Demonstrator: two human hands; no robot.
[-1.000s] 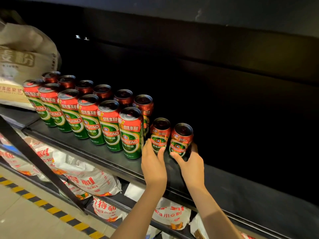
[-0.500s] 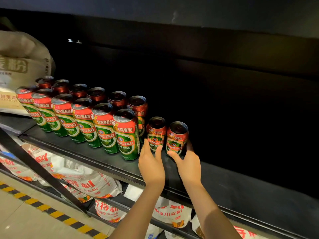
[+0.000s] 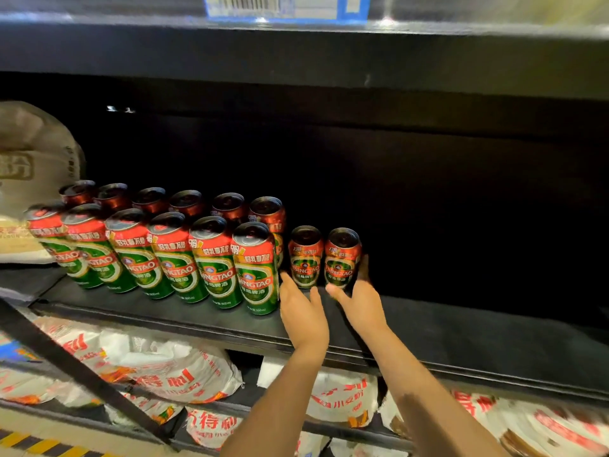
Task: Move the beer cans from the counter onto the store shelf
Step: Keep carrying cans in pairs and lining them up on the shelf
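Right hand (image 3: 361,300): cupped the rightmost short can (image 3: 342,257), thumb at its lower front, fingers behind its right side. Left hand (image 3: 303,311): fingers straight, tips touching the base of the second short can (image 3: 305,256), just left of the held one. Both cans stood upright on the dark shelf (image 3: 461,338). Left of the hands: two rows of tall cans (image 3: 184,255), upright, packed close. Far left: a pale sack (image 3: 29,179). Below the hands: white printed bags (image 3: 171,371) on the lower tier. Above: a barcode label (image 3: 283,6).
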